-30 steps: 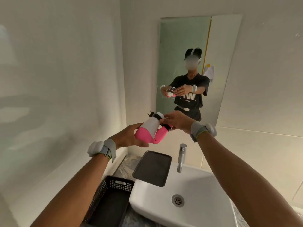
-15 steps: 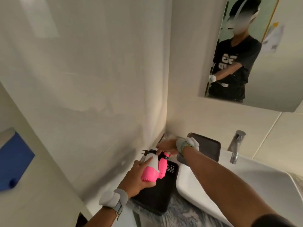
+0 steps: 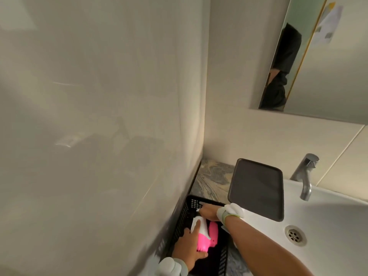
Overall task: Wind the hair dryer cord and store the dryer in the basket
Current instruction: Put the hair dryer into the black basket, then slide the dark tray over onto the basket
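The pink and white hair dryer [image 3: 206, 234] lies low inside the black mesh basket [image 3: 186, 211], which stands on the marbled counter against the left wall. My left hand [image 3: 189, 248] grips the dryer's pink rear end, with one finger laid along the white barrel. My right hand [image 3: 208, 213] is closed over the front end of the dryer inside the basket. The cord is hidden under my hands.
A dark rectangular tray [image 3: 256, 188] rests on the left rim of the white sink [image 3: 328, 226], right beside the basket. A chrome tap [image 3: 305, 176] stands behind the sink. A mirror [image 3: 318, 56] hangs above. The tiled wall [image 3: 99, 136] is close on the left.
Both hands have carried the dryer from chest height in front of the mirror down into the basket. My view has swung down and to the left.
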